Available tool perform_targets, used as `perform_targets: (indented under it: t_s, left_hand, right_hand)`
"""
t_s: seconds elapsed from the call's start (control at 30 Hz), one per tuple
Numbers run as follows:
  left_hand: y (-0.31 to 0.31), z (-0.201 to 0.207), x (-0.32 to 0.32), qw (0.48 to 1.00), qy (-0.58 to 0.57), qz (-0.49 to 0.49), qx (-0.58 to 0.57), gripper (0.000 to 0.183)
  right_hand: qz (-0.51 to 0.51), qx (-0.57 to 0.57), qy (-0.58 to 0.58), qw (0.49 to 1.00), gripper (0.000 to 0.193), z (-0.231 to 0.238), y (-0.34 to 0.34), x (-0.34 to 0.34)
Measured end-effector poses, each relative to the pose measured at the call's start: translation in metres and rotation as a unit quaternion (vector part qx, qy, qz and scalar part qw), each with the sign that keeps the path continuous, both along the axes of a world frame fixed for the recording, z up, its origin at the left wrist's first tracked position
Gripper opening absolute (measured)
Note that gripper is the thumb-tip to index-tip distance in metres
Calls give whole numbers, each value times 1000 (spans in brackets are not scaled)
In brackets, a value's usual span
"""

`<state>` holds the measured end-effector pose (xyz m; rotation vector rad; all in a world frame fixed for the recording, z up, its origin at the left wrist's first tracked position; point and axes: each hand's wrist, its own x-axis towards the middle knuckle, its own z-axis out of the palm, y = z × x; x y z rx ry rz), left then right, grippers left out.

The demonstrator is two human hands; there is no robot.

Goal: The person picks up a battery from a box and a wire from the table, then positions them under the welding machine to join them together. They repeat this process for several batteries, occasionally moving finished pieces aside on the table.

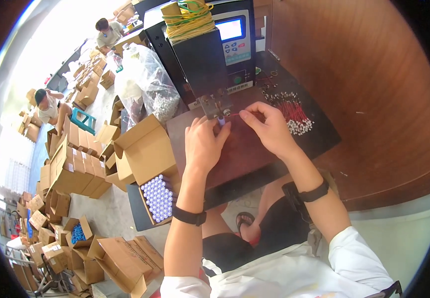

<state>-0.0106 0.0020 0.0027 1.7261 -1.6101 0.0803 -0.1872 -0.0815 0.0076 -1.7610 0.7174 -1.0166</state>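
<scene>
My left hand (203, 143) is closed around a small purple cylindrical battery cell (221, 121), held upright beneath the metal electrodes (218, 106) of a black spot-welding machine (200, 67). Between thumb and fingertips, my right hand (270, 130) pinches a thin red wire (234, 114) whose other end reaches toward the top of the cell. The exact contact there is too small to make out. Right of that hand, a pile of red wires with white connectors (294, 114) lies on the dark brown worktable (245, 159).
An open cardboard box (145, 144) stands left of the table, beside rows of purple cells (156, 198). Behind it are clear plastic bags (150, 84). A yellow-green wire coil (187, 22) tops the machine. Many cartons (78, 171) and two people (51, 107) are farther left.
</scene>
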Motion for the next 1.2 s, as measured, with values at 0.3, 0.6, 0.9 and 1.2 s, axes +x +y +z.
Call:
perform_targets:
  t_s: [0.3, 0.6, 0.9, 1.2]
  left_hand:
    - [0, 1, 1, 1000, 5, -4, 1, 34]
    - [2, 2, 0, 1000, 3, -3, -4, 33]
    - [9, 10, -9, 998, 23, -64, -4, 29]
    - [16, 13, -7, 994, 50, -97, 1, 24]
  right_hand:
    - [2, 3, 6, 1000, 19, 0, 0, 1]
    - [10, 9, -3, 1000, 18, 1, 3, -3]
    - [24, 58, 15, 998, 15, 12, 15, -52]
    - [-164, 42, 72, 983, 10, 19, 33, -225]
